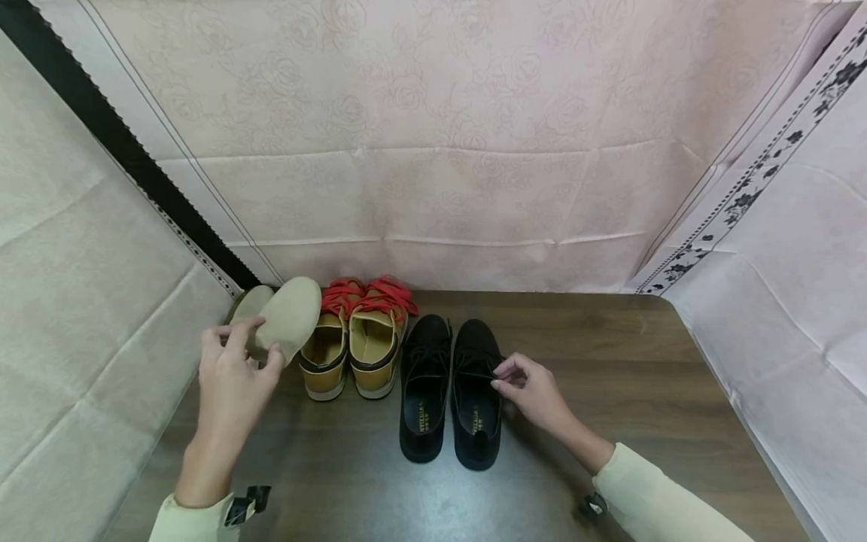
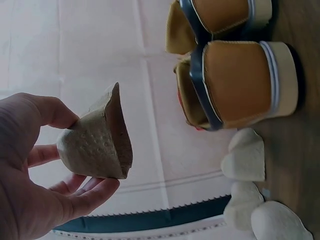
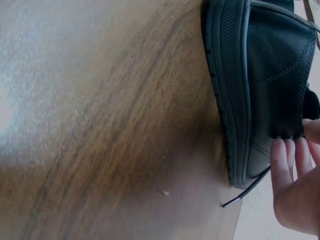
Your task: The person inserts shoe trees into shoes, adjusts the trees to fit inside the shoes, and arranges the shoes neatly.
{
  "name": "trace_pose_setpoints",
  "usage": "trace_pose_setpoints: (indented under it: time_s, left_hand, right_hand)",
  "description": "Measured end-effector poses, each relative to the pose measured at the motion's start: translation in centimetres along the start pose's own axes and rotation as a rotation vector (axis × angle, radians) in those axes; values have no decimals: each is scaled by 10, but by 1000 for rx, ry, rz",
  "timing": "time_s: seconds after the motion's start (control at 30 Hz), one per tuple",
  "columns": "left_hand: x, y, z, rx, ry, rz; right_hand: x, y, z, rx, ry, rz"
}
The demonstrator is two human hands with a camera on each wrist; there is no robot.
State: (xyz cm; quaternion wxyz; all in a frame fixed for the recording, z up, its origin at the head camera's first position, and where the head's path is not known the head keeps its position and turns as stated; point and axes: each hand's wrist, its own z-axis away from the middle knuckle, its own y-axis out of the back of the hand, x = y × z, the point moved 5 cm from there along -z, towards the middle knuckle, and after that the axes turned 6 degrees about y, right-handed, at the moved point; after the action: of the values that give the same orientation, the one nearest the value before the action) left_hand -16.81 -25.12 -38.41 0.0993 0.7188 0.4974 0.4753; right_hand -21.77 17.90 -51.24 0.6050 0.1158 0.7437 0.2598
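My left hand (image 1: 237, 376) holds up a pale beige moulded shoe insert (image 1: 293, 316), thumb on one side and fingers on the other. In the left wrist view this insert (image 2: 95, 142) is a hollow, cup-like piece with an uneven rim. On the right, my right hand (image 1: 535, 391) pinches the side of the right black lace-up shoe (image 1: 477, 399) near its opening. A loose lace end (image 3: 235, 200) hangs by that shoe in the right wrist view. Close on its left stands the other black shoe (image 1: 424, 391), toe pointing away.
Tan shoes (image 1: 375, 350) with red laces (image 1: 389, 293) stand left of the black pair. More pale inserts (image 2: 245, 155) lie beyond them in the left corner. All sit on a wood-grain surface (image 1: 609, 361), enclosed by patterned cloth walls (image 1: 440, 188) at back and sides.
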Motion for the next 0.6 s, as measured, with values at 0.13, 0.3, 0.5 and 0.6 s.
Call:
trace_pose_setpoints:
  time_s: [0.13, 0.3, 0.5, 0.6]
  left_hand:
    - [11, -4, -2, -18, -29, 14]
    - [22, -8, -5, -34, -72, 30]
    - [34, -11, -6, -41, -131, 60]
    - [42, -14, -7, -52, -157, 55]
  right_hand:
    - [-1, 1, 0, 0, 2, -1]
    - [-2, 1, 0, -4, 7, -8]
    - [-2, 0, 0, -5, 12, -12]
    - [-1, 0, 0, -3, 13, -10]
